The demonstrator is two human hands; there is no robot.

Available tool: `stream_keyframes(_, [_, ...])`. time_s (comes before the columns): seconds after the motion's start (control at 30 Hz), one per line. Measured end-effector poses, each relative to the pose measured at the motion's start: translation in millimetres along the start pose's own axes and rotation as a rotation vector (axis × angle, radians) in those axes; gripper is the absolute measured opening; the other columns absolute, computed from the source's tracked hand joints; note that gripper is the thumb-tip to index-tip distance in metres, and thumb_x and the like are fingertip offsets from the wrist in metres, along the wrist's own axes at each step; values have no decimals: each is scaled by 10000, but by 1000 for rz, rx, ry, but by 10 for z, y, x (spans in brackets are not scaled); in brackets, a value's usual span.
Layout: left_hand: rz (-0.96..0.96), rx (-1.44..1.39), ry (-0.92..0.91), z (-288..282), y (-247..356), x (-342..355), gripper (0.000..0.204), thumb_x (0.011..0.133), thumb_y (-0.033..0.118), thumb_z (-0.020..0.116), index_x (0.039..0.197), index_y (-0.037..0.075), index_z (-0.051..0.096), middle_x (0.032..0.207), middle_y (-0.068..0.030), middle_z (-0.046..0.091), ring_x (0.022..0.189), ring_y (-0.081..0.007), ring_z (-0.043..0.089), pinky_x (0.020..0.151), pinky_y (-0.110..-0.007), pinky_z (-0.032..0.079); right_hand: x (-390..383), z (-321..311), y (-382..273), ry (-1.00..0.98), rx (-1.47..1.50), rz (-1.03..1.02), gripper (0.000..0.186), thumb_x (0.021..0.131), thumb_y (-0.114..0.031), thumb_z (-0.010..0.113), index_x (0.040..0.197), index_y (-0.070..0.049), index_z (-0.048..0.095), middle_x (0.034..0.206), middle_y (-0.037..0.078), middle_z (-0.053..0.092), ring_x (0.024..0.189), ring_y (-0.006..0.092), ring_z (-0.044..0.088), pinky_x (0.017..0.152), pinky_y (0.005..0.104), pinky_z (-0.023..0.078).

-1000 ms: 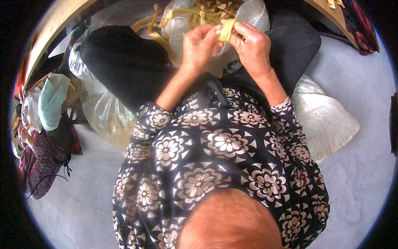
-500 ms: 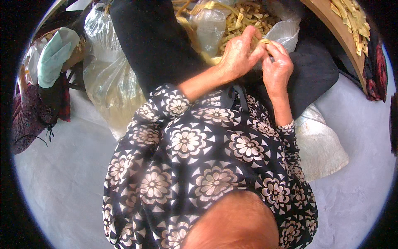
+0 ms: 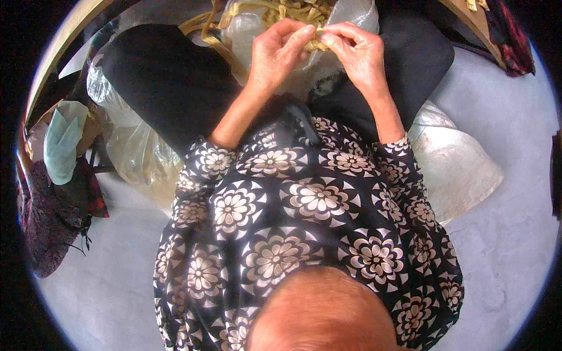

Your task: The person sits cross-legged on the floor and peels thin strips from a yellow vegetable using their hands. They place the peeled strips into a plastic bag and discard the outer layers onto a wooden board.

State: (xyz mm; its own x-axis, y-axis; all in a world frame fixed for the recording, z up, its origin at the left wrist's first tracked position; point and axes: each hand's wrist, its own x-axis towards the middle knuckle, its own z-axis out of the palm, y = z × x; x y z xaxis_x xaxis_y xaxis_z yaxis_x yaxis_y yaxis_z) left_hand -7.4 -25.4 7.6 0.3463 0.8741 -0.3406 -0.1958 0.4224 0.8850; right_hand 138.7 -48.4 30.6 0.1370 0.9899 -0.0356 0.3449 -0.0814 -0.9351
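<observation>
My left hand [image 3: 280, 51] and my right hand [image 3: 356, 54] meet at the top centre, fingertips closed on a small piece of pale yellow strip [image 3: 318, 42], largely hidden between them. Just beyond lies an open translucent plastic bag [image 3: 356, 14] holding a heap of short yellow folded pieces [image 3: 293, 10]. Longer yellow strips [image 3: 208, 23] trail out of the bag's left side, above my crossed legs in black trousers [image 3: 158, 70].
A crumpled clear bag [image 3: 140, 164] is under my left leg, a white sack [image 3: 453, 169] under my right. Cloths, one mint [image 3: 63, 143] and one dark purple [image 3: 47, 222], are at left. A curved-looking wooden board [image 3: 483, 29] with yellow pieces and a red-black cloth [image 3: 515, 52] is upper right.
The view swung rightward half a second ago and has returned. My hands are higher and farther apart at the wrists than then; less of the yellow strip shows than a second ago.
</observation>
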Motion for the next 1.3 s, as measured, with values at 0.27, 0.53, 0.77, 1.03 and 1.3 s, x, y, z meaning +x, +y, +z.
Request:
stream_keyframes(0.27, [-112,-38,-9,-54,17,-170,191,815,127,579,981,33,570,639,47,489,511,-15,368,437,-155,263,-8,43,148,298,378,176,117,731,-87,655,763,24,642,647,-10,579,556,31,478,497,170,375])
stream_keyframes(0.53, [-304,-42,-76,-157,-22,-314,157,839,177,549,838,30,602,607,56,476,478,-11,334,420,-150,237,-240,-77,191,201,480,368,164,756,-140,640,815,13,634,641,-14,549,561,36,463,504,174,362])
stream_keyframes(0.77, [-355,-114,-191,-110,-52,-259,149,859,166,511,819,51,596,556,65,442,446,-11,300,409,-172,224,-232,-18,-16,-334,533,468,204,759,-217,634,877,-51,633,648,-28,550,515,7,442,428,144,326])
stream_keyframes(1.03, [-354,-218,-104,-100,-30,-313,176,839,209,540,800,44,586,498,75,372,410,-16,243,401,-183,197,-280,49,14,-33,844,535,122,741,-122,630,805,-21,606,592,-38,476,456,8,369,387,150,245])
stream_keyframes(1.3, [-236,146,-276,-280,65,-151,285,892,265,456,901,19,598,637,19,516,548,-47,423,513,-171,337,-153,-28,-6,-108,655,422,160,804,-185,577,806,-28,606,568,-55,427,447,14,320,409,153,225])
